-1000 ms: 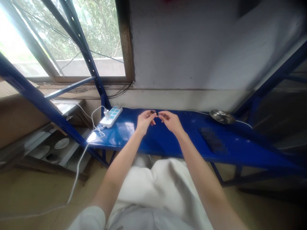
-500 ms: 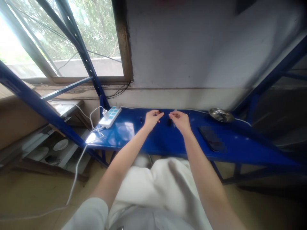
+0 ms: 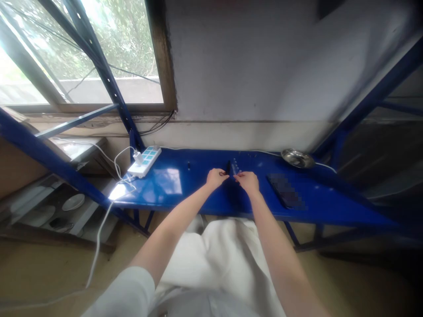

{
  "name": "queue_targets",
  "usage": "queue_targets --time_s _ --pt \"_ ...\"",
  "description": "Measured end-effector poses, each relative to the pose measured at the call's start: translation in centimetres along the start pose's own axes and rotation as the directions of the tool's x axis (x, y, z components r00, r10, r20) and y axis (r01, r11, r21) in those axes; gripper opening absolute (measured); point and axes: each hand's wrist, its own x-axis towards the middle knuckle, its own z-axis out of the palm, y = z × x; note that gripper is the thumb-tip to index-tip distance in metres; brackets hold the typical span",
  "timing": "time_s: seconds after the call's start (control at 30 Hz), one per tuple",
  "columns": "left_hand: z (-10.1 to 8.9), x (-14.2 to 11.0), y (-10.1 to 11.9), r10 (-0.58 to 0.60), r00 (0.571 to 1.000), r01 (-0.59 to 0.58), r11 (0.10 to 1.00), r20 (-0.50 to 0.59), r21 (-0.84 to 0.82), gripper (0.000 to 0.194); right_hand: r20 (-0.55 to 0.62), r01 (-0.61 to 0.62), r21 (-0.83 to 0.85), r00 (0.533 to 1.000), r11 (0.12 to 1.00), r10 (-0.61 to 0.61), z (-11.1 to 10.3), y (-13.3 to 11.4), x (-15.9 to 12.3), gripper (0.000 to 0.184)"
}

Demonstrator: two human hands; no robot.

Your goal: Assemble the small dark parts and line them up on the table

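Both hands are close together, low over the middle of the blue table (image 3: 205,200). My left hand (image 3: 217,178) is closed, thumb and fingers pinched on something small and dark that I cannot make out. Facing it, my right hand (image 3: 247,181) is pinched too, and what it holds is too small to name. Just beyond the fingertips are a slim black piece (image 3: 228,167) and a clear, bumpy plastic strip (image 3: 235,166). The strip's near end runs beside the right fingers; whether they grip it I cannot tell. A small black piece (image 3: 188,165) lies farther left.
A white power strip (image 3: 145,163) with a plug and cable is at the left end. On the right are a shiny metal dish (image 3: 297,158) and a dark phone (image 3: 280,189). Blue uprights (image 3: 109,75) frame the table, with a wall (image 3: 251,79) behind.
Both hands have come nearer to me and closer together. The black piece and clear strip, partly covered before, now show beyond the fingertips. The view has shifted slightly.
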Motion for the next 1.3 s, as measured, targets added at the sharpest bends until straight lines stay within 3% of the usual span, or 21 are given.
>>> queue_targets --time_s 0.27,0.53,0.93,1.3 --pt "1.6 0.3 -0.1 -0.015 0.999 0.018 0.995 -0.028 0.097 0.017 -0.125 0.019 -0.126 0.992 0.992 -0.035 2.8 2.1 0.5 0.026" --pt "2.3 0.5 -0.3 0.008 0.999 0.001 0.986 -0.054 0.169 0.015 -0.146 0.069 -0.191 0.984 0.979 -0.098 4.0 2.8 0.9 0.028" --pt "3.1 0.7 0.1 -0.012 0.999 0.022 0.938 -0.033 0.346 0.015 -0.165 0.128 -0.191 0.973 0.973 -0.161 4.4 3.6 1.0 0.03" --pt "3.8 1.2 -0.8 -0.026 0.999 0.043 0.898 -0.045 0.438 0.018 -0.106 0.122 -0.205 0.984 0.971 -0.146 3.6 3.1 0.6 0.031"
